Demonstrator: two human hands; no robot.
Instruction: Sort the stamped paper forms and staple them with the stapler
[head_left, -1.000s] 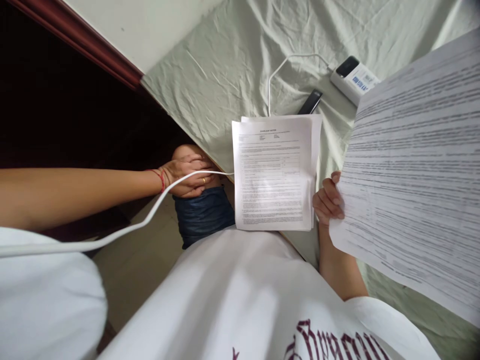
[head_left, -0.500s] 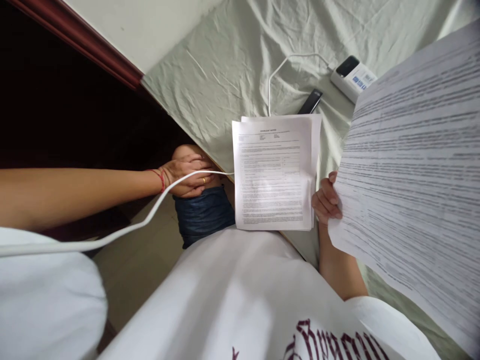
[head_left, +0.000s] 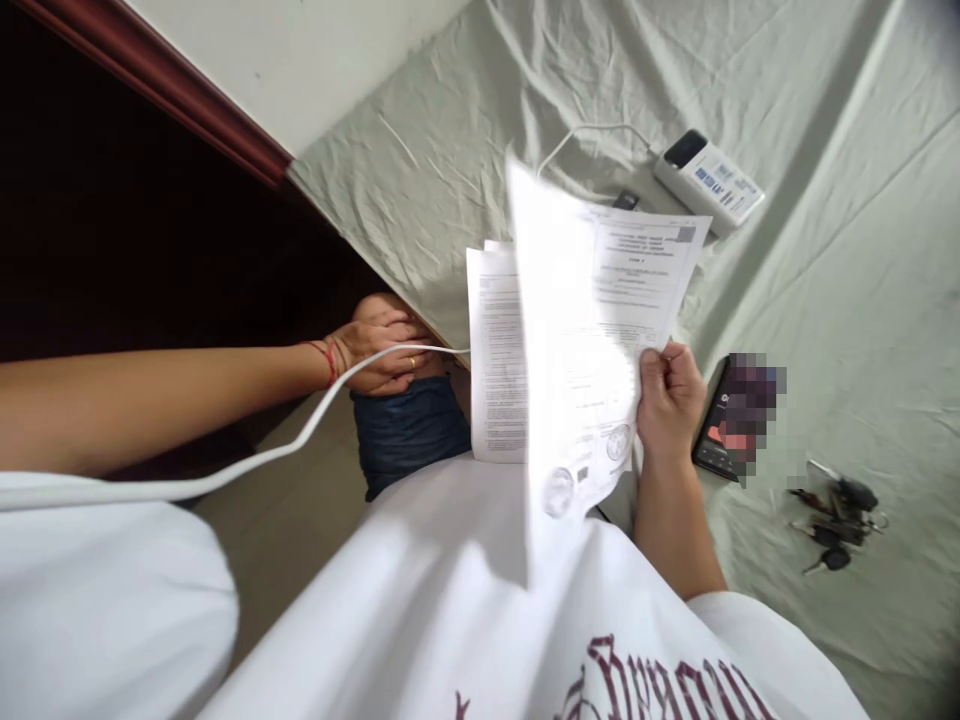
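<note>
My right hand [head_left: 675, 400] pinches the right edge of a printed paper sheet [head_left: 630, 265] between thumb and fingers. The sheet is curved, with a bright glare across its middle and round stamps near the bottom. Behind it, partly covered, lies a stack of printed pages [head_left: 496, 370] in front of my shirt. On my bare knee rests my left hand [head_left: 382, 350], its fingers laid flat and holding nothing. A white cable [head_left: 315, 425] passes over this hand and runs in under the papers.
A white power bank [head_left: 712, 185] with a cable plugged in lies on the rumpled pale green sheet [head_left: 405, 170]. Beside the power bank, a small black object [head_left: 625, 201] is mostly hidden by paper. A phone [head_left: 720, 430] and a bunch of keys [head_left: 836, 520] lie to the right.
My right hand has swung the loose sheet from the far right to the left, over the stack. The phone and keys have come into sight. My left hand stays on the knee.
</note>
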